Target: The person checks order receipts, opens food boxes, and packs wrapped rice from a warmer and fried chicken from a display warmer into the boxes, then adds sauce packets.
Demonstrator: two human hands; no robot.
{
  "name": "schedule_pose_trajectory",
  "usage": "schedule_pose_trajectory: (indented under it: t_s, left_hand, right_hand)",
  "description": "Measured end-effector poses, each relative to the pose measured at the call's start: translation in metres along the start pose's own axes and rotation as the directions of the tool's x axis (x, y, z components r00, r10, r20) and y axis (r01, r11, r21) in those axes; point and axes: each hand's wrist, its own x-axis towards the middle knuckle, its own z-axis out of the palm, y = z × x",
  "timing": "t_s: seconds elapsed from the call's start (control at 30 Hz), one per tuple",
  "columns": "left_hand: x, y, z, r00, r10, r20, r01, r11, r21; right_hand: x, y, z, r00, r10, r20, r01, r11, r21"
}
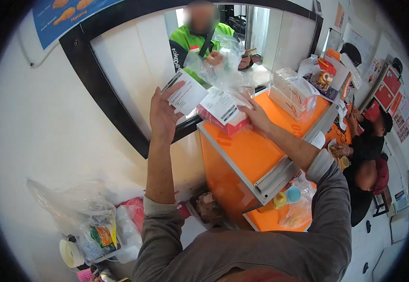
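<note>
My left hand (163, 117) is raised at the service window with its fingers closed on a white printed receipt (186, 93). Beside it, my right hand (257, 117) grips the side of a clear plastic bag (230, 70). Inside or against this bag is a red package (221, 123), and a second white printed label (221, 107) lies over it. The bag's top rises toward a person in a green jacket (178, 40) on the far side of the window. One hand (215, 58) of that person is behind the bag; whether it touches the bag I cannot tell.
An orange counter (242, 155) with a metal edge runs under my right arm. A bagged white box (287, 96) stands on it. Blue cup (292, 194) and yellow-lidded jar (279, 199) sit on a lower shelf. Two people in dark clothes (366, 141) are at right. Plastic bags (91, 211) fill the lower left.
</note>
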Motion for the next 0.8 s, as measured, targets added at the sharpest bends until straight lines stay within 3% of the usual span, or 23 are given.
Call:
schedule_pose_trajectory:
  t_s: [0.03, 0.13, 0.17, 0.2, 0.23, 0.3, 0.37, 0.43, 0.47, 0.53, 0.57, 0.63, 0.67, 0.7, 0.73, 0.77, 0.8]
  left_hand:
    - [-0.004, -0.001, 0.0, 1.0, -0.004, -0.024, 0.004, 1.0, 0.014]
    - [-0.012, -0.006, 0.001, 0.995, 0.012, -0.098, -0.007, 0.999, 0.047]
    - [-0.017, -0.012, -0.001, 0.992, 0.029, -0.125, -0.023, 0.999, 0.047]
    - [-0.02, -0.02, -0.003, 0.99, 0.041, -0.138, -0.035, 0.998, 0.043]
    - [-0.025, -0.034, -0.013, 0.964, 0.255, -0.082, -0.18, 0.842, 0.508]
    - [-0.043, -0.056, -0.007, 0.964, 0.261, -0.055, -0.162, 0.738, 0.655]
    - [-0.067, -0.082, -0.013, 0.952, 0.304, 0.022, -0.304, 0.947, 0.106]
    - [-0.093, -0.096, 0.005, 0.938, 0.325, -0.124, -0.281, 0.918, 0.278]
    - [-0.104, -0.108, 0.002, 0.907, 0.42, -0.035, -0.359, 0.814, 0.456]
    - [-0.133, -0.117, 0.028, 0.952, 0.287, 0.104, -0.305, 0.915, 0.265]
    - [-0.149, -0.117, 0.046, 0.96, 0.233, 0.156, -0.264, 0.939, 0.221]
    - [-0.17, -0.13, 0.082, 0.934, 0.222, 0.281, -0.275, 0.948, 0.163]
    - [-0.173, -0.138, 0.101, 0.889, 0.243, 0.388, -0.292, 0.954, 0.073]
    - [-0.172, -0.14, 0.115, 0.83, 0.266, 0.489, -0.297, 0.955, -0.015]
    - [-0.166, -0.141, 0.117, 0.785, 0.241, 0.571, -0.318, 0.947, 0.037]
    - [-0.156, -0.141, 0.117, 0.734, 0.211, 0.646, -0.344, 0.935, 0.086]
    - [-0.155, -0.141, 0.119, 0.773, 0.173, 0.61, -0.312, 0.941, 0.128]
  right_hand:
    - [0.013, 0.01, -0.003, 1.0, 0.03, 0.005, -0.03, 0.998, 0.063]
    - [0.035, 0.031, 0.002, 0.994, -0.053, -0.091, 0.052, 0.999, -0.014]
    - [0.06, 0.061, -0.008, 0.981, -0.178, -0.072, 0.177, 0.984, -0.015]
    - [0.073, 0.07, -0.007, 0.907, -0.409, -0.1, 0.359, 0.875, -0.325]
    - [0.081, 0.071, -0.008, 0.836, -0.537, -0.114, 0.406, 0.744, -0.531]
    - [0.079, 0.063, -0.003, 0.803, -0.588, -0.096, 0.357, 0.602, -0.714]
    - [0.051, 0.054, -0.009, 0.766, -0.64, -0.056, 0.367, 0.507, -0.78]
    - [-0.024, 0.029, -0.012, 0.745, -0.662, 0.076, 0.499, 0.479, -0.723]
    - [-0.076, 0.012, -0.014, 0.748, -0.641, 0.174, 0.575, 0.495, -0.651]
    - [-0.181, -0.013, -0.02, 0.74, -0.496, 0.454, 0.667, 0.63, -0.399]
    - [-0.23, -0.02, -0.031, 0.712, -0.405, 0.574, 0.62, 0.746, -0.243]
    - [-0.304, -0.019, -0.062, 0.734, -0.273, 0.622, 0.328, 0.944, 0.027]
    - [-0.343, 0.006, -0.075, 0.887, -0.316, 0.337, 0.262, 0.945, 0.197]
    - [-0.379, 0.04, -0.088, 0.961, -0.275, 0.023, 0.246, 0.892, 0.378]
    - [-0.404, 0.075, -0.095, 0.847, -0.179, -0.501, 0.336, 0.91, 0.242]
    - [-0.429, 0.116, -0.102, 0.469, -0.086, -0.879, 0.332, 0.939, 0.085]
    - [-0.457, 0.173, -0.114, 0.069, -0.043, -0.997, 0.014, 0.999, -0.042]
